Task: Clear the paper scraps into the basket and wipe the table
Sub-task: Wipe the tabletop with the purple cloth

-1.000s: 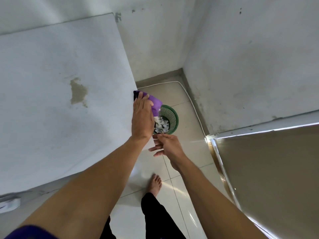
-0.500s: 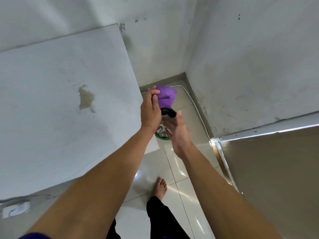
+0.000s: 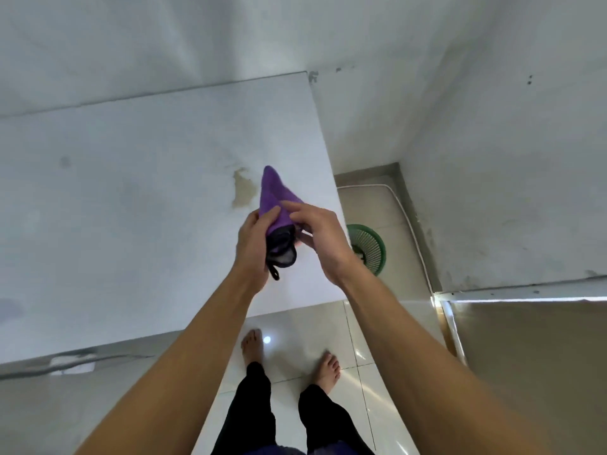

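A purple cloth (image 3: 272, 197) with a black edge and loop is held up above the white table (image 3: 131, 208), near its right edge. My left hand (image 3: 254, 247) grips the cloth's lower part from the left. My right hand (image 3: 320, 238) pinches the same cloth from the right with its fingertips. The green basket (image 3: 372, 247) stands on the floor just right of the table, partly hidden behind my right hand; its contents do not show. No paper scraps are visible on the table.
A brownish stain (image 3: 243, 188) marks the table behind the cloth. Walls meet in a corner beyond the basket, with a white cable (image 3: 407, 224) along the floor. My bare feet (image 3: 253, 344) stand on glossy tiles. A brown panel (image 3: 532, 372) fills the right.
Both hands came back from over the basket to above the table's right edge. The right hand, free before, now holds the cloth together with the left. The view has shifted right and back.
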The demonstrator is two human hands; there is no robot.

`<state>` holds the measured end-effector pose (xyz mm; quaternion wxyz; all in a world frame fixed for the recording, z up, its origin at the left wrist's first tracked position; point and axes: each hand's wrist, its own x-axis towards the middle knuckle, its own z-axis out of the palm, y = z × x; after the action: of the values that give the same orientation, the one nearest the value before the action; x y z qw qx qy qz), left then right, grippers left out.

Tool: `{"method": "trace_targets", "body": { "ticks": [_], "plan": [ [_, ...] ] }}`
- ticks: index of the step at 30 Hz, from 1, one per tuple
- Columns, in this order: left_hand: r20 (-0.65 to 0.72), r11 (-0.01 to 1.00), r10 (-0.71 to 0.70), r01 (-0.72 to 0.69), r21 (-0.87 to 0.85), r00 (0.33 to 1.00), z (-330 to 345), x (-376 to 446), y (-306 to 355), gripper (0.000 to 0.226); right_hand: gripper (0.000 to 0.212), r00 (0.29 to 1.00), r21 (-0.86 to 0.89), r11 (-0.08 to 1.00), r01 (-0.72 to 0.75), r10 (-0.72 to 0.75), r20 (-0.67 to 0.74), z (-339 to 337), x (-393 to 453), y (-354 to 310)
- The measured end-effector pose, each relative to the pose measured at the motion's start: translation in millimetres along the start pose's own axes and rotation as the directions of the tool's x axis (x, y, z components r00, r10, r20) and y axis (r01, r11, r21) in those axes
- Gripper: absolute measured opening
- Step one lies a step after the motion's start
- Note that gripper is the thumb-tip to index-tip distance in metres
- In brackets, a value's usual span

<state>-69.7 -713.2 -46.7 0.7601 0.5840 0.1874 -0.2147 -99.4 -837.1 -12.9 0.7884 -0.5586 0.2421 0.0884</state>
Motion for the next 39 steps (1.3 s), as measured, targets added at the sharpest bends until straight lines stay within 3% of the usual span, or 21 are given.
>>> {"method": "trace_targets", "body": {
  "ticks": [3, 6, 8, 9, 11, 12, 14, 20, 24, 28, 31, 36, 39],
  "plan": [
    [-0.294, 0.953, 0.211, -0.129, 0.274, 0.932, -50, 8, 20, 0.011, 0.024, 0.991, -0.212, 0.976, 0.053, -0.078, -0.112, 19, 6, 26],
    [-0.375, 0.82, 0.438, -0.193, 0.539, 0.817, -100, 21, 34, 0.022, 0.026, 0.947, -0.528, 0.848, 0.056, -0.212, -0.241, 27, 15, 58],
    [-0.333, 0.651, 0.523, -0.115, 0.75, 0.785, -132, 41, 34, 0.036, 0.035, 0.924, -0.681, 0.729, 0.069, -0.304, -0.233, 27, 20, 76],
    [-0.281, 0.496, 0.541, -0.031, 0.868, 0.793, -148, 54, 32, 0.046, 0.04, 0.911, -0.753, 0.653, 0.081, -0.355, -0.21, 27, 25, 85],
    [-0.148, 0.182, 0.464, 0.07, 0.981, 0.873, -175, 77, 22, 0.07, 0.047, 0.885, -0.885, 0.461, 0.07, -0.439, -0.158, 25, 39, 100],
    [-0.091, 0.086, 0.41, 0.061, 0.994, 0.908, -185, 86, 14, 0.077, 0.05, 0.876, -0.927, 0.373, 0.045, -0.461, -0.144, 24, 46, 107],
    [-0.012, -0.016, 0.392, 0.02, 1.0, 0.92, -194, 99, 2, 0.079, 0.054, 0.868, -0.961, 0.276, -0.008, -0.476, -0.143, 20, 54, 116],
    [0.057, -0.122, 0.434, -0.005, 0.993, 0.899, -174, 142, 10, 0.069, 0.061, 0.874, -0.978, 0.182, -0.105, -0.452, -0.178, 23, 69, 139],
    [0.279, -0.166, 0.367, -0.233, 0.958, 0.888, -147, 174, 33, 0.063, 0.063, 0.867, -0.983, 0.12, -0.142, -0.464, -0.182, 25, 70, 140],
    [0.207, -0.171, 0.391, -0.15, 0.974, 0.897, -143, 220, 62, 0.078, 0.063, 0.866, -0.982, 0.1, -0.163, -0.462, -0.191, 26, 71, 139],
    [0.252, -0.223, 0.375, -0.177, 0.959, 0.892, -136, 247, 70, 0.078, 0.063, 0.868, -0.979, 0.088, -0.183, -0.454, -0.203, 27, 72, 139],
    [0.515, -0.34, 0.279, -0.418, 0.842, 0.811, -128, 219, 53, 0.065, 0.062, 0.866, -0.979, 0.089, -0.185, -0.456, -0.206, 27, 72, 138],
    [0.511, -0.302, 0.349, -0.422, 0.855, 0.786, -137, 220, 61, 0.06, 0.062, 0.863, -0.979, 0.105, -0.172, -0.463, -0.201, 28, 71, 138]
  ]
}}
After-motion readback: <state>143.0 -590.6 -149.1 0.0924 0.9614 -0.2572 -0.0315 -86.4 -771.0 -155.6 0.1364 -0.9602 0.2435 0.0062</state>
